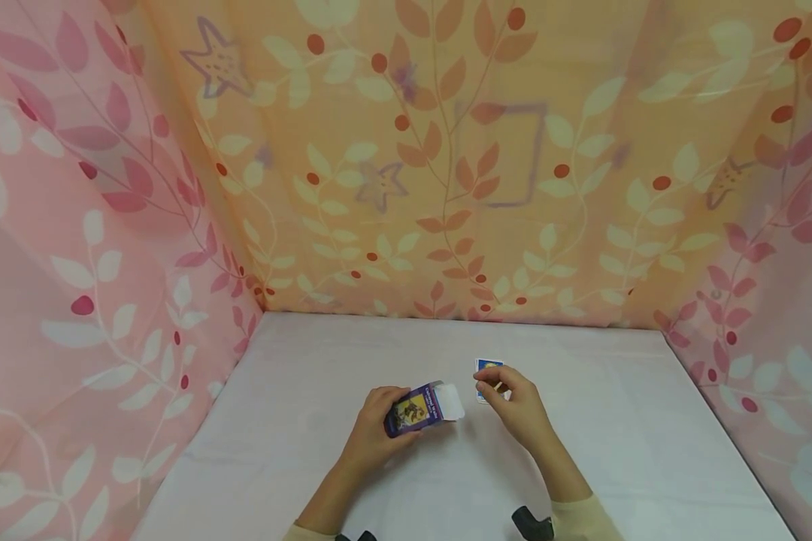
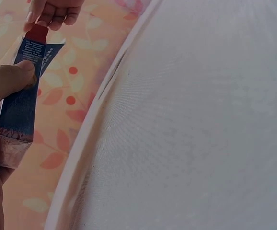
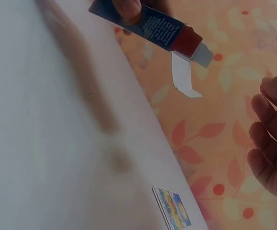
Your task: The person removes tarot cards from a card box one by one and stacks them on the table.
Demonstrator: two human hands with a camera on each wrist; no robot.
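Note:
In the head view my left hand [image 1: 371, 430] grips a small dark blue and purple card box [image 1: 413, 409] with a yellow picture on its face. The white flap [image 1: 450, 402] at the box's right end stands open. The right wrist view shows that flap [image 3: 181, 76] hanging below a red side tab [image 3: 189, 42]. To the right of the box is my right hand [image 1: 519, 409], fingers loosely bent and apart from the box; nothing shows between them in the right wrist view. Partly hidden behind this hand, a small stack of picture cards [image 1: 490, 364] lies on the table.
A white cloth covers the table [image 1: 582, 376]. Patterned fabric walls stand close around it: orange at the back [image 1: 433, 248], pink on the left [image 1: 108, 263] and pink on the right [image 1: 778, 300]. Dark straps [image 1: 533, 524] show near the wrists.

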